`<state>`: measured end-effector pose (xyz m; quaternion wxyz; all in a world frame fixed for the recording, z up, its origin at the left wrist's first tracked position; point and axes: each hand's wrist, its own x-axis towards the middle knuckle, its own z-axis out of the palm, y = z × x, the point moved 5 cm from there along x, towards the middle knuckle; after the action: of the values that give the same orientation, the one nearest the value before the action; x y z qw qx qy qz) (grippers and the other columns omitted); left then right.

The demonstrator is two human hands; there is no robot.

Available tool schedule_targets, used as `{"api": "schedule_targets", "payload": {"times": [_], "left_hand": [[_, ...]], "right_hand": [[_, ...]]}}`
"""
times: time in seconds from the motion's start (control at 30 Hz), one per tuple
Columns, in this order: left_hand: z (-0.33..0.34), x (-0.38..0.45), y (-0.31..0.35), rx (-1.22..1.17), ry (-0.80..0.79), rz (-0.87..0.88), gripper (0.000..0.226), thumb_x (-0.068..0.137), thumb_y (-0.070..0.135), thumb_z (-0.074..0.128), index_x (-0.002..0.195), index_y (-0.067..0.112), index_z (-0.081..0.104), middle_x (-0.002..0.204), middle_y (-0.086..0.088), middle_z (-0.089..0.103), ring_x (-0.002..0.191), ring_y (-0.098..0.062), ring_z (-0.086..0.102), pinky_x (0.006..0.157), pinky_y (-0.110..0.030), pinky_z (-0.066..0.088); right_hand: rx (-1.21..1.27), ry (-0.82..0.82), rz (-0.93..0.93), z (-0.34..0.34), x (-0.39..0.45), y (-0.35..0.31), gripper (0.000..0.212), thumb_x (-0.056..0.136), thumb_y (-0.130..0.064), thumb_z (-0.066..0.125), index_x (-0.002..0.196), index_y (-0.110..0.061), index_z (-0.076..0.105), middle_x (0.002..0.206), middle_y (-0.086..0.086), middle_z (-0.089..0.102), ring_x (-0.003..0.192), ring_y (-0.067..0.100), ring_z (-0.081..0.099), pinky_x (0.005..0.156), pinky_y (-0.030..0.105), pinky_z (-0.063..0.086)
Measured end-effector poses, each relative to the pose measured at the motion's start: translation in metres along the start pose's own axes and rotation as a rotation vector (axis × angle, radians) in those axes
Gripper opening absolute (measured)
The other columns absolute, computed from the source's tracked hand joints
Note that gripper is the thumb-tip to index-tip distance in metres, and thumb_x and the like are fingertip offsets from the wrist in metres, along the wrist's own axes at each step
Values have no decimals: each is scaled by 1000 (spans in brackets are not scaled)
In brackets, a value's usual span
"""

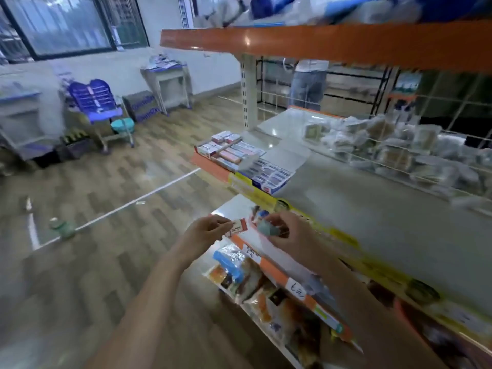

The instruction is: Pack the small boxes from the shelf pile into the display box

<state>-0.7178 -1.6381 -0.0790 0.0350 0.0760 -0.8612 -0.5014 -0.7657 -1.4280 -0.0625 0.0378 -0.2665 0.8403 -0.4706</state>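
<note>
The picture is blurred, so most packets and labels cannot be read. A wood-pattern floor fills the left; a person stands far behind the wire grid, the upper body cut off. The grey shelf on the right carries the display box at its far left corner, beside a pile of small boxes. Near, the left hand pinches one small box. The right hand curls around something bluish and unclear.
</note>
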Motion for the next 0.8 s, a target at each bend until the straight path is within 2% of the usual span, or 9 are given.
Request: {"api": "schedule_targets", "payload": {"times": [0.07, 0.17, 0.23, 0.3, 0.4, 0.5, 0.6, 0.73, 0.8], "left_hand": [[-16, 16, -11, -21, -14, 12, 13, 90, 33, 59, 85, 35, 71, 72, 11, 67, 61, -1, 53, 56, -17, 40], [-43, 49, -24, -16, -16, 28, 13, 90, 36, 58, 88, 35, 71, 76, 10, 67, 66, -2, 55, 60, -18, 42], [-63, 78, -30, -13, -12, 40, 14, 90, 35, 58, 85, 35, 71, 77, 7, 67, 67, -3, 55, 61, -18, 42], [-81, 111, -34, -24, -22, 61, 18, 91, 28, 58, 81, 37, 70, 71, 12, 65, 63, 1, 53, 57, -12, 41], [-105, 164, -31, -37, -57, 89, 21, 92, 22, 57, 80, 35, 68, 66, 15, 63, 57, 7, 50, 53, -7, 38], [-125, 215, -26, -2, -84, 133, 17, 91, 24, 59, 81, 35, 68, 68, 11, 62, 57, 5, 50, 52, -8, 37], [-137, 258, -28, -10, -134, 175, 14, 90, 25, 60, 80, 33, 68, 65, 14, 60, 58, 4, 49, 53, -9, 36], [-137, 302, -30, 14, -278, 277, 12, 90, 25, 59, 84, 26, 69, 69, 5, 57, 65, -8, 47, 59, -24, 34], [-136, 323, -28, -23, -335, 317, 11, 90, 18, 59, 84, 22, 68, 70, 4, 56, 64, -3, 47, 59, -19, 34]], "right_hand": [[-2, 0, -1, 12, 26, -5, 33, 77, -7, 73, 108, -13, 63, 95, -3, 62, 79, 4, 60, 65, 4, 45], [4, -9, 2, 28, 71, -13, 32, 80, -8, 69, 110, -19, 60, 95, -8, 61, 85, 13, 63, 76, 21, 52], [-12, 14, -15, 38, 103, -19, 33, 81, -8, 68, 111, -17, 61, 94, -8, 61, 83, 9, 61, 75, 16, 51], [-55, 42, -45, 47, 139, -23, 33, 81, -8, 68, 113, -13, 61, 96, -4, 60, 83, 8, 60, 71, 7, 47], [-124, 117, -58, 50, 193, -30, 34, 80, -8, 69, 113, -11, 62, 102, 1, 63, 88, 12, 61, 75, 13, 47], [-227, 184, -33, 44, 241, -28, 35, 80, -9, 69, 113, -11, 62, 106, 4, 62, 94, 15, 59, 82, 21, 46], [-376, 147, 32, 44, 275, -18, 35, 82, -17, 69, 116, -15, 61, 110, 2, 61, 99, 15, 55, 82, 20, 40], [-568, 35, 167, 49, 298, 2, 34, 84, -23, 66, 118, -16, 59, 113, 3, 60, 105, 17, 51, 83, 22, 37], [-629, -10, 246, 49, 303, 11, 32, 86, -19, 62, 118, -17, 59, 115, 3, 57, 106, 16, 51, 83, 22, 37]]}}
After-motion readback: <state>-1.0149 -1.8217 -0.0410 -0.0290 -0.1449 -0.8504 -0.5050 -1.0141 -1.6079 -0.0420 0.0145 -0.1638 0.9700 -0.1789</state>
